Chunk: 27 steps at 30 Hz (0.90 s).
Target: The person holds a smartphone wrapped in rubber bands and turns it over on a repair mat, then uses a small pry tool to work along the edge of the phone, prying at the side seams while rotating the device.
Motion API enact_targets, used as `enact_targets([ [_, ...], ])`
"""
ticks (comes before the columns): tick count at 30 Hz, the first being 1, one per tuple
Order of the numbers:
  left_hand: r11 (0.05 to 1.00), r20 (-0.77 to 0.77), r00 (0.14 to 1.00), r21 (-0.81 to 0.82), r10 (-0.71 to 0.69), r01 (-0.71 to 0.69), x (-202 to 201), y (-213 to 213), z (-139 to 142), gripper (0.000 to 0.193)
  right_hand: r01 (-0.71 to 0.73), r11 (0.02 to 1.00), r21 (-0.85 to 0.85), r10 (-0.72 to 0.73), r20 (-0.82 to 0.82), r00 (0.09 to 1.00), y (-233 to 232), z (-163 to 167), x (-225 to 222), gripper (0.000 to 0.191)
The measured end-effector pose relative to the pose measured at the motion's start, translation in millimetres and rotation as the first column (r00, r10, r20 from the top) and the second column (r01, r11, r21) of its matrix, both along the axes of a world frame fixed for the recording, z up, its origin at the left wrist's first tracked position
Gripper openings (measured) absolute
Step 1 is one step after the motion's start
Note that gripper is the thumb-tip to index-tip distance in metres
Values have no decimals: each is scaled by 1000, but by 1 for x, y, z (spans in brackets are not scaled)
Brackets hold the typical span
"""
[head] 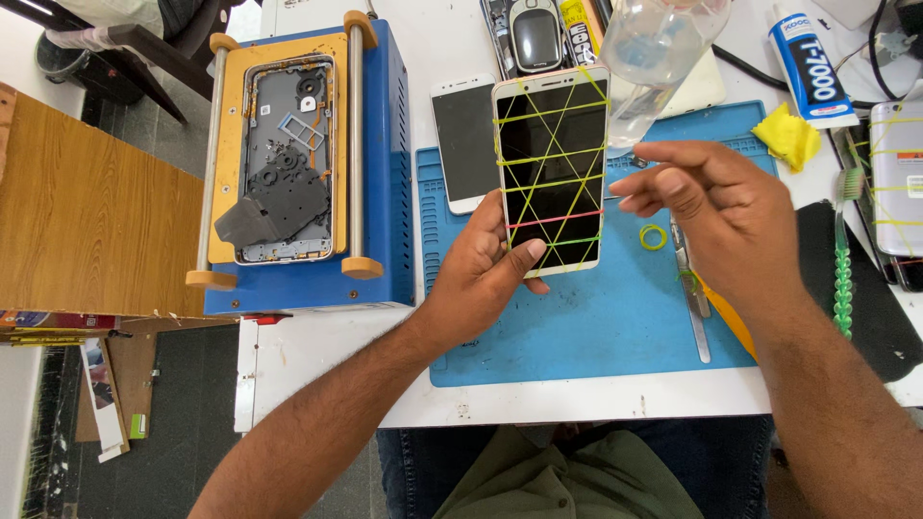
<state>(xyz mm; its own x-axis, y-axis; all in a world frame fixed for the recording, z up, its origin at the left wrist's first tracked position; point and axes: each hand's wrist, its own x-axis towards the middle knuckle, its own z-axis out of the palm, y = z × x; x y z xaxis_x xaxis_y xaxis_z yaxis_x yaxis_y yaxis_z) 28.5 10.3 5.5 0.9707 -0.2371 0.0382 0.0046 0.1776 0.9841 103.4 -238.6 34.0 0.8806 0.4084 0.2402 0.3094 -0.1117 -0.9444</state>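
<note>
On the table: a blue machine (pixel 380 163) stands left of my blue mat (pixel 596 336).
Phone (pixel 551 168): above the mat, long way pointing away from me, wrapped in rubber bands.
Feel: I think it is light, stiff, smooth and easy to crack; hold its sides.
Left hand (pixel 481 279): pinches the phone's bottom edge.
Right hand (pixel 716 211): empty, fingers loosely spread.

Phone repair workshop, white desk (pixel 317 365) with blue silicone work mat (pixel 577 336), blue heating separator machine (pixel 385 173) holding an opened phone frame (pixel 286 159) at left, glue tube (pixel 812 67) far right, tweezers (pixel 694 298), several phones (pixel 463 139) lying about
</note>
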Motion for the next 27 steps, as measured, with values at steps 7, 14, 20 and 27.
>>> enact_targets([
  [7,993,20,999,-108,-38,40,0,0,-3,50,135,968,-213,-145,-31,989,2,7,-2,21],
  [14,969,5,987,-191,-158,156,-7,-2,-9,49,-136,987,82,147,-137,980,3,8,-1,43],
  [20,954,-42,986,-263,-159,143,-9,-3,-9,54,-216,973,85,232,-325,917,-5,-1,-4,65],
  [27,913,-127,978,-396,-164,102,-8,-4,-3,61,-282,956,83,292,-375,880,-8,1,-6,71],
])
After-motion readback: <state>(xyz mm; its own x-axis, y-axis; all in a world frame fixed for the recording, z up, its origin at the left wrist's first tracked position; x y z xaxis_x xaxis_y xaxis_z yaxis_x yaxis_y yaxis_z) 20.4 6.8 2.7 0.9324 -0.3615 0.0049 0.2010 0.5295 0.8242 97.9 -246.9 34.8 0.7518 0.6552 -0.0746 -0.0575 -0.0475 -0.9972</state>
